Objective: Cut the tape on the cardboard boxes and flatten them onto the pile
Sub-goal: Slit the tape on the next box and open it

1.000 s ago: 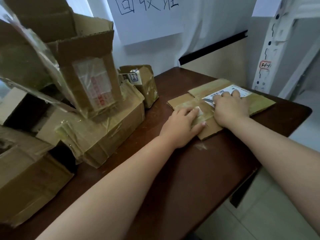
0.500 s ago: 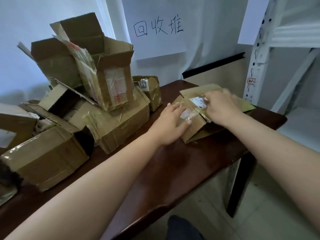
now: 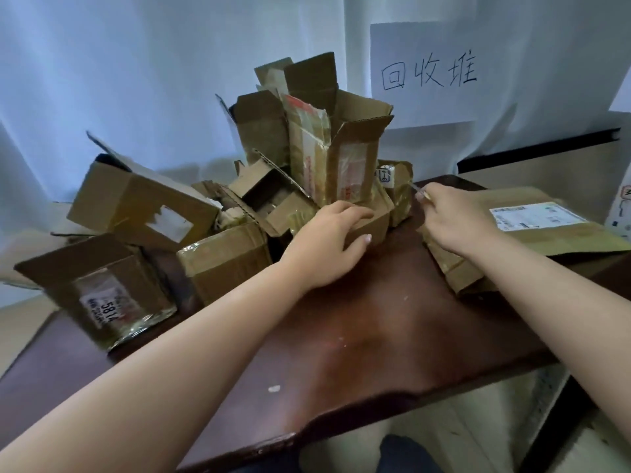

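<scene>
The left hand [image 3: 329, 240] grips the near corner of a taped cardboard box [image 3: 370, 221] in the heap on the table [image 3: 341, 336]; the right hand [image 3: 450, 220] pinches a small blade-like tool [image 3: 417, 188] beside it. Best to steady the box before slicing its tape, with the left fingers kept out of the blade's path.

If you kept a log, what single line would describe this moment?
left hand: grips taped brown cardboard box | right hand: pinches small thin tool, unclear | flattened cardboard pile: right on dark wooden table
</scene>
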The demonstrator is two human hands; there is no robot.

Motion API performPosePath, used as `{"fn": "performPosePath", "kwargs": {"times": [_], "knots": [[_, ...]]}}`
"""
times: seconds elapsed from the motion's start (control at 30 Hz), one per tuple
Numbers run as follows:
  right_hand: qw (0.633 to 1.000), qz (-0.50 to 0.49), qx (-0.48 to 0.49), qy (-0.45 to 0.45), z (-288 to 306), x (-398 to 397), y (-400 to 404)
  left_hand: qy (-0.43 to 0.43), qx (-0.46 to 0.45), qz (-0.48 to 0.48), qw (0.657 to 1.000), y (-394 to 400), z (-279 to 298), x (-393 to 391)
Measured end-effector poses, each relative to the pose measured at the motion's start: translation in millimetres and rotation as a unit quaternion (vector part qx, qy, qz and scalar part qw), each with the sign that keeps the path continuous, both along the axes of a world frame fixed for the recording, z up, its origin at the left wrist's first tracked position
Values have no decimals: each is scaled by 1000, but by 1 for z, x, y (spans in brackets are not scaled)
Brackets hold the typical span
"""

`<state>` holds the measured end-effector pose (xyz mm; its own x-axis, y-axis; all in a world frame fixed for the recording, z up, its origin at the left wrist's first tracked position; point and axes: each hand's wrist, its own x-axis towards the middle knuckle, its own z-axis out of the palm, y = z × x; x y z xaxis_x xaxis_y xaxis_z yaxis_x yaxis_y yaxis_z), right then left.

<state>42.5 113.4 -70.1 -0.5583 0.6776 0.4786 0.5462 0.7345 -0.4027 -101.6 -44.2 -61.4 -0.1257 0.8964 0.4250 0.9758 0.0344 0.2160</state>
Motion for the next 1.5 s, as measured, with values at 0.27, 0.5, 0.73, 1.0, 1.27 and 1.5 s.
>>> {"fn": "performPosePath", "kwargs": {"times": [0.27, 0.5, 0.73, 1.0, 1.27, 1.5], "knots": [[999, 22, -2, -24, 7, -23, -38, 7, 15, 23, 1000, -40, -2, -30], [991, 123, 2, -49, 15, -61, -95, -4, 63, 47, 997, -89, 3, -60], [979, 197, 36, -30, 22, -116, -142, 32, 118, 110, 986, -157, 8, -101], [971, 238, -16, 19, 45, -170, -161, 69, 165, 327, 928, -193, 62, -165], [962, 252, -70, 75, 62, -193, -154, -52, 53, 434, 898, -153, 88, -208], [959, 254, -93, 87, 51, -193, -150, -32, 170, 359, 917, -150, 78, -213]]}}
